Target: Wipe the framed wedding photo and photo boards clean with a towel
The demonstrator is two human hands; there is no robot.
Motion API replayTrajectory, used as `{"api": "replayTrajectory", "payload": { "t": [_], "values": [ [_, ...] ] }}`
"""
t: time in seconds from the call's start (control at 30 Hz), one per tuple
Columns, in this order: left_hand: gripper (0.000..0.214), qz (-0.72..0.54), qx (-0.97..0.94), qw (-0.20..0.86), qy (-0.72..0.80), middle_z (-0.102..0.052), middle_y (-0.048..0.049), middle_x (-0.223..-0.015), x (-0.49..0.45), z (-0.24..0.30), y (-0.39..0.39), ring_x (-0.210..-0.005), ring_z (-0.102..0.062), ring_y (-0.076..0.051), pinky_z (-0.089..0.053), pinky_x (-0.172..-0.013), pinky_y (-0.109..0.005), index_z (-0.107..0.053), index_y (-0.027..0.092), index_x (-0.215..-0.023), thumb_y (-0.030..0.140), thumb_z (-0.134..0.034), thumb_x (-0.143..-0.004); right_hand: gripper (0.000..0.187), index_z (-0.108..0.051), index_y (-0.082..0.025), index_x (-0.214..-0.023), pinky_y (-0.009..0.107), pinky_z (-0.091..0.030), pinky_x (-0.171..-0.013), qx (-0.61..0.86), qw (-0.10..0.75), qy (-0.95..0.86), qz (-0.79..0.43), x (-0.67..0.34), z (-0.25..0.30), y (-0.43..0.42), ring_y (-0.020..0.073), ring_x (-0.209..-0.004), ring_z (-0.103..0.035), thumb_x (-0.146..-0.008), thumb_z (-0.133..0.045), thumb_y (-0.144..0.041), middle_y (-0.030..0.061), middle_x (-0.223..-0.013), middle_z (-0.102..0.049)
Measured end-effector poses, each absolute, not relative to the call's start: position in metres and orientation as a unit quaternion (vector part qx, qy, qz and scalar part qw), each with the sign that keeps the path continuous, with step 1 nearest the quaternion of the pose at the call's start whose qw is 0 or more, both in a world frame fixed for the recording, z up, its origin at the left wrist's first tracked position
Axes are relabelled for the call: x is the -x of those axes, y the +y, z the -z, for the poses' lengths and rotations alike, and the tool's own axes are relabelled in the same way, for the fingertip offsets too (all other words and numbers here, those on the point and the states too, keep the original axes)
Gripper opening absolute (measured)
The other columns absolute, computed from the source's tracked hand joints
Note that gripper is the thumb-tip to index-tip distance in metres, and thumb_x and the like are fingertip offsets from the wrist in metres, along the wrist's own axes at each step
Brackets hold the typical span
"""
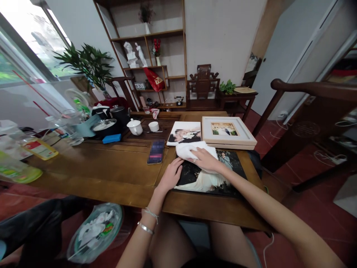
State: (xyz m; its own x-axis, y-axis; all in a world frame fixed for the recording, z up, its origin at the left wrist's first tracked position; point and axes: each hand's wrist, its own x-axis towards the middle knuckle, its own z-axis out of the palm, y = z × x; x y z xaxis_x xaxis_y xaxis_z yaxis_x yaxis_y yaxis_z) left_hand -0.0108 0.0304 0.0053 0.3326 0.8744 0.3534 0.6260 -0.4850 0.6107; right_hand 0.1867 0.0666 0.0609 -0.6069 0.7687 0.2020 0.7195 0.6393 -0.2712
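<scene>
A large dark photo print point(231, 175) lies flat on the wooden table point(111, 167) in front of me. My right hand point(205, 159) presses flat on a white cloth point(189, 150) at the print's upper left part, fingers stretched over it. My left hand point(171, 174) rests open on the print's left edge, holding it down. A phone point(156, 152) lies just left of the hands.
A framed photo point(227, 130) and another print point(185, 133) lie behind the hands. A tea tray with a teapot point(135, 127), cup and pots stands further back left. Bottles and bags crowd the table's left end. A bin point(96, 230) stands below the table's near edge.
</scene>
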Motion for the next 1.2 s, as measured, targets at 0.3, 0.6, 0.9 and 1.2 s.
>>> {"api": "replayTrajectory", "payload": {
  "t": [0.3,0.6,0.9,1.2],
  "values": [
    [0.037,-0.346,-0.796,0.2,0.455,-0.05,-0.0076,-0.141,0.011,-0.003,0.031,-0.134,-0.042,-0.019,-0.031,-0.115,-0.044,-0.056,0.019,-0.126,0.023,-0.037,-0.094,0.03,-0.065,-0.01,-0.099,0.051,-0.036,-0.095,0.529,0.171,-0.831,-0.019,-0.303,-0.04,-0.002,0.0374,-0.118,-0.045,-0.077,-0.046,-0.015,0.0229,-0.124,-0.055],
    [0.038,-0.345,-0.793,0.205,0.459,-0.05,-0.0088,-0.141,0.011,-0.004,0.031,-0.134,-0.042,-0.02,-0.031,-0.115,-0.044,-0.055,0.017,-0.127,0.023,-0.037,-0.094,0.044,-0.068,-0.021,-0.091,0.048,-0.028,-0.106,0.376,0.14,-0.909,-0.11,-0.241,-0.05,-0.081,0.0282,-0.134,-0.033,-0.056,-0.047,-0.006,0.0071,-0.144,-0.044],
    [0.037,-0.356,-0.79,0.209,0.453,-0.052,-0.0082,-0.139,0.011,-0.003,0.031,-0.134,-0.043,-0.02,-0.032,-0.114,-0.045,-0.057,0.019,-0.126,0.022,-0.039,-0.093,0.038,-0.065,-0.014,-0.105,0.048,-0.04,-0.094,0.533,0.119,-0.837,0.02,-0.307,-0.046,0.018,0.0331,-0.117,-0.049,-0.073,-0.045,-0.012,0.0178,-0.125,-0.058],
    [0.038,-0.344,-0.793,0.204,0.459,-0.05,-0.0085,-0.141,0.012,-0.002,0.031,-0.135,-0.041,-0.019,-0.031,-0.115,-0.044,-0.054,0.017,-0.128,0.022,-0.037,-0.094,0.045,-0.07,-0.022,-0.09,0.049,-0.027,-0.106,0.373,0.121,-0.915,-0.099,-0.235,-0.051,-0.094,0.0296,-0.135,-0.03,-0.054,-0.049,-0.006,0.0064,-0.144,-0.044]
  ]
}}
